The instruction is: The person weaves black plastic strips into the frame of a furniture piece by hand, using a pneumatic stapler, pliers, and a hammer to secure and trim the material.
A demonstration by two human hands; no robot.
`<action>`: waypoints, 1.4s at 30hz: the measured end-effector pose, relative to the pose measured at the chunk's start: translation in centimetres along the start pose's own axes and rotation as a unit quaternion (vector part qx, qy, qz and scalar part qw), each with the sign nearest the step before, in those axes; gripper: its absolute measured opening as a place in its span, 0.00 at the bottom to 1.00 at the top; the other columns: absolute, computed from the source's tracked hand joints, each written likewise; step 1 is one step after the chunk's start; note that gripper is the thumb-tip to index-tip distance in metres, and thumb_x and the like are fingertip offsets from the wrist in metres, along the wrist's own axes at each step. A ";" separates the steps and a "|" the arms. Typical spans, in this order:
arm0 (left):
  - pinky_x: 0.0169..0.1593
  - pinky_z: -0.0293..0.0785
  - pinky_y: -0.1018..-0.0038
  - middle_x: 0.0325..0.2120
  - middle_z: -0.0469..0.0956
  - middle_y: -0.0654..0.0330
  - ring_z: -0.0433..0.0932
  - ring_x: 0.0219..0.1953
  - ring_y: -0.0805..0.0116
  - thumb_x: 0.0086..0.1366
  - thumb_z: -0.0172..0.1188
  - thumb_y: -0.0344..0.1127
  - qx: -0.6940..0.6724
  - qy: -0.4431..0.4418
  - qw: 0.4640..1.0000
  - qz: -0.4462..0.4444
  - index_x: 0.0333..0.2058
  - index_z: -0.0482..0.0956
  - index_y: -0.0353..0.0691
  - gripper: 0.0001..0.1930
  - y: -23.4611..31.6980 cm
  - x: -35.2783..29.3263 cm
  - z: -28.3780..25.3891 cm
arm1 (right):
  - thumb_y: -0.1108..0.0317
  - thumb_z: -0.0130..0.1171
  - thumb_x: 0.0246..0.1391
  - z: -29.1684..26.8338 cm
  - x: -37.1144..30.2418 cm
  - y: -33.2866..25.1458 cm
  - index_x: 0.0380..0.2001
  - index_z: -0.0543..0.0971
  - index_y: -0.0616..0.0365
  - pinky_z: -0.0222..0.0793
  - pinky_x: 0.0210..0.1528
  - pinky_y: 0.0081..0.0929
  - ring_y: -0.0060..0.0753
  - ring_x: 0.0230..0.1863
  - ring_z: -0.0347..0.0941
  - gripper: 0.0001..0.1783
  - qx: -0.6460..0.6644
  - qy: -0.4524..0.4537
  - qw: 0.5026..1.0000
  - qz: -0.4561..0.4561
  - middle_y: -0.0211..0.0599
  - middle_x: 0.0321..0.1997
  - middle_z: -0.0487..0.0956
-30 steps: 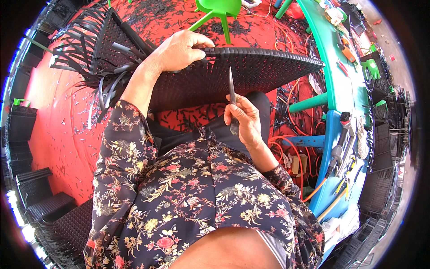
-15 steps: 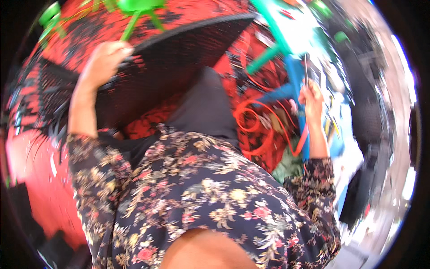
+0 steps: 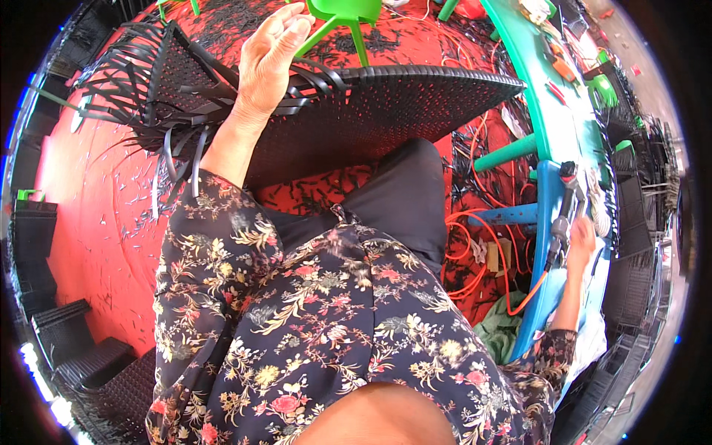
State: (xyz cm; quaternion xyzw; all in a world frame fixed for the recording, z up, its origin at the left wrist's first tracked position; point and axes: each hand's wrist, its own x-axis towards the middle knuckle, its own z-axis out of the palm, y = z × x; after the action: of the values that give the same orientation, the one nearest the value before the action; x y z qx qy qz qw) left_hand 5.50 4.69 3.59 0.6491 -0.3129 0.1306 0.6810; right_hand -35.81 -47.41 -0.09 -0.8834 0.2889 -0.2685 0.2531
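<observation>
A large black woven panel leans across my lap, curved along its top edge, with loose dark strips sticking out on the left. My left hand is over the panel's upper edge, its fingers stretched out and no object seen in it. At the right, my right hand is over a blue stool, smeared by motion. Just beside it lies a black and grey hand tool joined to an orange hose. Whether my right fingers hold anything is not clear.
A green table with a red-handled tool and small items stands at the far right. Beyond the panel is a green stool. Black scraps litter the red floor covering. Black woven pieces stand at the lower left.
My view has shifted left. My right hand has come down to the blue stool, and the thin dark tool it held upright no longer shows in it. My left fingers have straightened.
</observation>
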 end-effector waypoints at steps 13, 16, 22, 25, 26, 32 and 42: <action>0.54 0.64 0.72 0.46 0.74 0.56 0.71 0.48 0.68 0.64 0.55 0.47 0.012 0.048 0.998 0.024 0.57 0.64 0.29 0.30 1.3 -0.6 0.6 | 0.70 0.68 0.39 25.5 3.6 -40.2 0.33 0.75 0.59 0.71 0.33 0.32 0.38 0.30 0.77 0.16 0.204 -0.209 0.884 -0.364 0.39 0.27 0.78; 0.49 0.68 0.72 0.41 0.77 0.55 0.76 0.44 0.66 0.65 0.53 0.42 -0.012 0.078 0.997 0.004 0.52 0.70 0.31 0.22 2.4 -1.0 1.2 | 0.74 0.66 0.43 25.2 3.8 -39.3 0.33 0.77 0.60 0.67 0.30 0.18 0.16 0.25 0.70 0.11 0.254 -0.275 0.871 -0.319 0.27 0.25 0.77; 0.51 0.70 0.72 0.43 0.78 0.55 0.77 0.45 0.69 0.68 0.51 0.32 -0.004 0.066 0.998 0.022 0.50 0.72 0.30 0.15 3.9 -2.6 1.0 | 0.74 0.64 0.48 24.3 3.4 -38.4 0.27 0.76 0.59 0.66 0.32 0.17 0.12 0.27 0.68 0.06 0.366 -0.348 0.823 -0.259 0.22 0.23 0.75; 0.50 0.73 0.65 0.37 0.79 0.50 0.78 0.39 0.59 0.59 0.56 0.25 0.251 -0.023 0.922 0.295 0.41 0.76 0.28 0.11 7.3 -2.7 2.9 | 0.72 0.64 0.49 25.0 4.1 -36.8 0.28 0.76 0.60 0.66 0.33 0.19 0.13 0.28 0.67 0.06 0.380 -0.354 0.821 -0.239 0.23 0.23 0.74; 0.48 0.73 0.62 0.36 0.78 0.48 0.78 0.38 0.55 0.56 0.56 0.24 0.229 -0.063 0.899 0.367 0.38 0.76 0.28 0.11 8.3 -3.0 3.7 | 0.72 0.64 0.49 25.1 3.6 -36.7 0.27 0.75 0.60 0.66 0.33 0.19 0.13 0.28 0.67 0.07 0.411 -0.343 0.812 -0.234 0.24 0.23 0.74; 0.49 0.69 0.61 0.38 0.73 0.49 0.74 0.41 0.48 0.53 0.55 0.21 0.311 -0.019 0.907 0.283 0.45 0.69 0.30 0.18 7.3 -3.5 5.8 | 0.74 0.62 0.50 23.1 0.6 -37.4 0.30 0.75 0.59 0.68 0.37 0.20 0.15 0.31 0.70 0.05 0.394 -0.264 0.843 -0.252 0.28 0.24 0.76; 0.32 0.69 0.55 0.22 0.73 0.48 0.74 0.30 0.44 0.61 0.53 0.36 0.396 -0.313 0.863 -0.007 0.27 0.72 0.37 0.09 5.8 -3.1 3.3 | 0.79 0.60 0.51 22.7 -1.8 -35.2 0.30 0.74 0.64 0.71 0.37 0.24 0.33 0.36 0.76 0.04 0.429 -0.216 0.798 -0.364 0.42 0.34 0.79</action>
State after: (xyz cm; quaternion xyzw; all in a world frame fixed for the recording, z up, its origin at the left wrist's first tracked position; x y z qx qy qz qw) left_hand -1.14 2.89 6.28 0.8731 -0.4271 0.0282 0.2335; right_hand -9.82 -14.86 4.02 -0.7596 -0.2606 -0.2398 0.5455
